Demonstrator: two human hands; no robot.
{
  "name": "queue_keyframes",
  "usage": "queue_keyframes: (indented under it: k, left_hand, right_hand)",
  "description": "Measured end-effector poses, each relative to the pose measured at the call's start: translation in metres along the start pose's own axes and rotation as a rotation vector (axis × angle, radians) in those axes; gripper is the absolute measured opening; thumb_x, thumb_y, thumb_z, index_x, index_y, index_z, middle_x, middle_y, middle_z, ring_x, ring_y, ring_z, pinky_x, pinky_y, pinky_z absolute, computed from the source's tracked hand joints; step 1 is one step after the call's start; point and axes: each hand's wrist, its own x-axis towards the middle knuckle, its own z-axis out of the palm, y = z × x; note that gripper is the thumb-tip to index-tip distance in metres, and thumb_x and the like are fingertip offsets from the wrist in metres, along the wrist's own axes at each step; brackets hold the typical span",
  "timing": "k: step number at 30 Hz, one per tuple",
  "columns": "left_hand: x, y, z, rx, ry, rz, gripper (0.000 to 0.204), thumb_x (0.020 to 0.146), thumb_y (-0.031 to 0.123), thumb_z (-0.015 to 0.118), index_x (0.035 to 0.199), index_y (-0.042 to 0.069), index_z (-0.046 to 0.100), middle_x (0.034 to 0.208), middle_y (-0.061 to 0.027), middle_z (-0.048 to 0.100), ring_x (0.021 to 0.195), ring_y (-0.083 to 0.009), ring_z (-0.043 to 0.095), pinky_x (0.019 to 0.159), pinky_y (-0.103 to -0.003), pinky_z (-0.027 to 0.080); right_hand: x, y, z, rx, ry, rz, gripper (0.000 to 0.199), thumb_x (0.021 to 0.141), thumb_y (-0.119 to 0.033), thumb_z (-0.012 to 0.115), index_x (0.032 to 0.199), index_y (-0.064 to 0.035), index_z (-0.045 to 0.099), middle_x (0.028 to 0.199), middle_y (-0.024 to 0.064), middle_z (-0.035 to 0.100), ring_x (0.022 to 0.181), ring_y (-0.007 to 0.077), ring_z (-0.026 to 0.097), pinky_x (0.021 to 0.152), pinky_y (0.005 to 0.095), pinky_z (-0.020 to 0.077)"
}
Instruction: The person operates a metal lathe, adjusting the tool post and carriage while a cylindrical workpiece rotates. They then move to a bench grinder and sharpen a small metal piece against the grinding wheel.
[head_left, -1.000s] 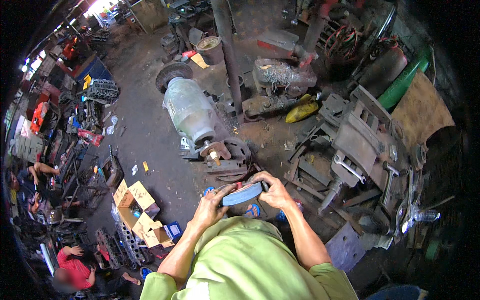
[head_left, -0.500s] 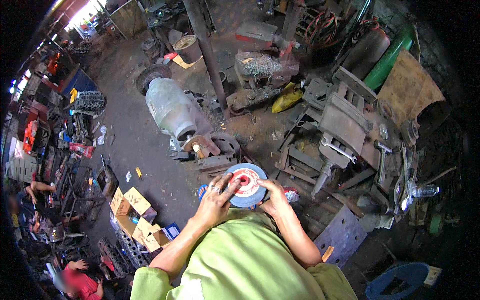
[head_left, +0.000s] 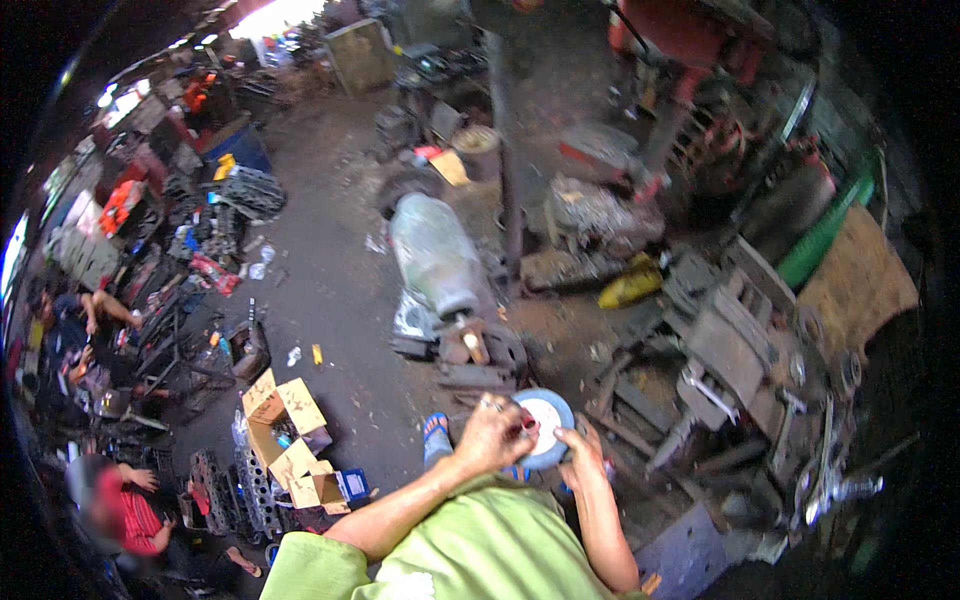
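Observation:
I hold a round blue disc-shaped part (head_left: 548,418) with a white and red face in front of my chest. My left hand (head_left: 492,435), with a ring on one finger, grips its left side and covers part of the face. My right hand (head_left: 582,458) holds its lower right edge. Both forearms come up from the lower edge over my green shirt (head_left: 490,545). A blue sandal (head_left: 435,436) on my foot shows below the left hand.
A large grey electric motor (head_left: 436,262) lies on the dirt floor ahead, with a steel post (head_left: 505,160) beside it. Heavy scrap machinery (head_left: 745,350) is piled on the right. Open cardboard boxes (head_left: 285,440) sit at lower left. Other people (head_left: 120,505) sit at the far left.
The view has tilted and shifted, and the motor now sits closer to the centre. My left hand has slid further over the disc's face; both hands still hold it.

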Motion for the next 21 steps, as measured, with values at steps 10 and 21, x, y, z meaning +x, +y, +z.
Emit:
queue_keyframes:
  k: [10,21]
  left_hand:
    - [0.006,-0.009,-0.025,-0.232,0.278,-0.328,0.027,0.086,0.023,0.066,0.095,-0.002,0.060,0.086,-0.0176,0.065,0.074,-0.0251,0.066,0.068,-0.036,0.052]
    - [0.023,-0.058,-0.022,-1.350,0.143,-0.791,0.026,0.087,0.015,0.067,0.103,-0.003,0.058,0.090,-0.0115,0.065,0.076,-0.0186,0.064,0.066,-0.029,0.054]
  right_hand:
    - [0.018,0.035,-0.018,-0.126,-0.079,0.068,0.066,0.073,0.001,0.067,0.132,0.0035,0.039,0.114,0.0167,0.060,0.102,0.0290,0.062,0.088,0.0480,0.0524]
    - [0.015,0.018,-0.024,-0.184,0.051,0.011,0.056,0.076,-0.005,0.068,0.126,0.0029,0.046,0.114,0.0179,0.060,0.103,0.0283,0.060,0.083,0.0432,0.0521]
